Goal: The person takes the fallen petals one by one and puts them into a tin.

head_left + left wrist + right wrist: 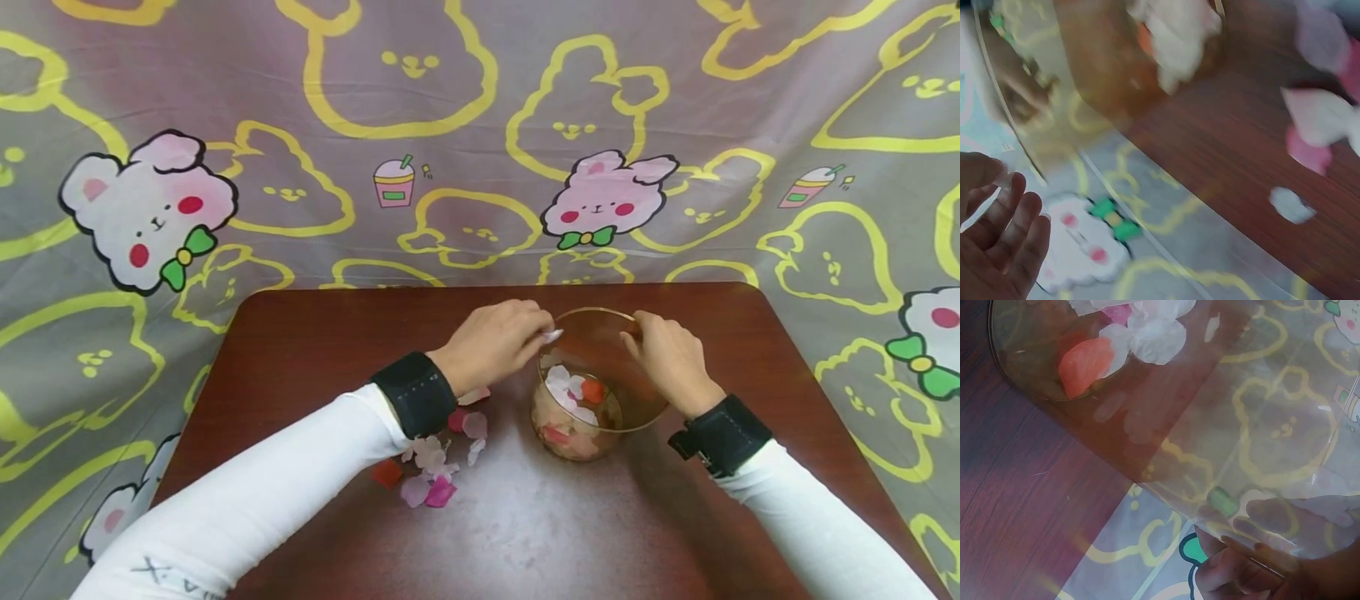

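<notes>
A clear glass bowl (600,392) stood near the middle of the dark wooden surface (525,533), tipped so its mouth faced up and away from the person, with white, pink and orange petals (570,400) heaped at its bottom. The right hand (670,357) curled its fingers over the bowl's right rim and gripped it. The left hand (495,342) pinched a pale petal (552,335) at the left rim, with loose petals (435,467) scattered just left of the bowl.
</notes>
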Tool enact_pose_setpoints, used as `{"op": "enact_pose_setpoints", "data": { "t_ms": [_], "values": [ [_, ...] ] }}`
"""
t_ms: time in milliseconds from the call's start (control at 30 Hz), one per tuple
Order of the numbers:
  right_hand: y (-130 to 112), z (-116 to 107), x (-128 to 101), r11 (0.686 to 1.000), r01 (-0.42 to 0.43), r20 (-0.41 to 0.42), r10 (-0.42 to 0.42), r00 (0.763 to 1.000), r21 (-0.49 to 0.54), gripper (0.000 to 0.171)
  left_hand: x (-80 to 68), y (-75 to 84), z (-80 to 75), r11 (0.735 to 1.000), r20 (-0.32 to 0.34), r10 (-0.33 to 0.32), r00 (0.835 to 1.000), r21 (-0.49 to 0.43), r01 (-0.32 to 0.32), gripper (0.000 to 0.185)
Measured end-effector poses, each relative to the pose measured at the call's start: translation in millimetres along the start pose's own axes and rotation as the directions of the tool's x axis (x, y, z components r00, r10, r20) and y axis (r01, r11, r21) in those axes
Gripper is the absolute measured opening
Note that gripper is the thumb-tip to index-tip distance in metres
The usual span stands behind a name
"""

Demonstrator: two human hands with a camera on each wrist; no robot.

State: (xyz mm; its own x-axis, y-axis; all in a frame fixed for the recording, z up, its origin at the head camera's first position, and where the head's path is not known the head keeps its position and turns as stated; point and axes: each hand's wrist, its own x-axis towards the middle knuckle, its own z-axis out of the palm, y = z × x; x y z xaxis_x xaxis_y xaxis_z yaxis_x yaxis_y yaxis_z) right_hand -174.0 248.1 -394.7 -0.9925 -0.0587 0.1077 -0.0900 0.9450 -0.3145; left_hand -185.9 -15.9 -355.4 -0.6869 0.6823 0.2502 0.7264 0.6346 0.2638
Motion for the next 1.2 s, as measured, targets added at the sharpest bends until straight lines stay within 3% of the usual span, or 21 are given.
{"op": "enact_pose_setpoints", "data": {
  "t_ms": [200, 400, 600, 733, 833, 933, 1033, 1200],
  "values": [
    [-2, 0, 0, 1.000, -0.011, 0.011, 0.011, 1.000, -0.005, 0.017, 5.5, 35.9, 9.8, 0.991, 0.138, 0.132, 0.982, 0.018, -0.135, 0.012],
    [-3, 1, -1, 1.000, -0.009, 0.019, 0.009, 1.000, -0.007, 0.017, 2.9, 49.3, 15.9, 0.987, 0.312, 0.145, 0.939, 0.020, -0.159, 0.006],
    [-1, 0, -1, 1.000, -0.006, 0.009, 0.006, 1.000, -0.009, 0.018, 4.2, 47.0, 12.1, 0.990, 0.329, 0.135, 0.935, -0.013, -0.138, 0.016],
    [-1, 1, -1, 1.000, -0.001, 0.001, 0.001, 1.000, 0.001, 0.018, 3.1, 37.6, 7.4, 0.992, 0.262, 0.126, 0.957, -0.058, -0.114, 0.021],
    [-2, 1, -1, 1.000, 0.005, -0.007, -0.005, 1.000, 0.006, 0.018, -3.6, 23.3, 3.6, 0.992, 0.146, 0.057, 0.988, -0.117, -0.040, 0.019],
    [-2, 1, -1, 1.000, 0.012, -0.011, -0.011, 1.000, 0.007, 0.017, -12.9, 3.5, 0.3, 0.980, 0.032, -0.059, 0.998, -0.191, 0.064, 0.018],
    [-1, 1, -1, 1.000, 0.013, -0.013, -0.013, 1.000, 0.004, 0.017, -22.1, -19.5, -2.3, 0.952, -0.002, -0.183, 0.983, -0.252, 0.176, 0.019],
    [-1, 0, -1, 1.000, 0.005, -0.007, -0.005, 1.000, 0.004, 0.018, -42.0, -60.8, -1.0, 0.910, 0.075, -0.332, 0.940, -0.239, 0.340, 0.023]
  ]
}}
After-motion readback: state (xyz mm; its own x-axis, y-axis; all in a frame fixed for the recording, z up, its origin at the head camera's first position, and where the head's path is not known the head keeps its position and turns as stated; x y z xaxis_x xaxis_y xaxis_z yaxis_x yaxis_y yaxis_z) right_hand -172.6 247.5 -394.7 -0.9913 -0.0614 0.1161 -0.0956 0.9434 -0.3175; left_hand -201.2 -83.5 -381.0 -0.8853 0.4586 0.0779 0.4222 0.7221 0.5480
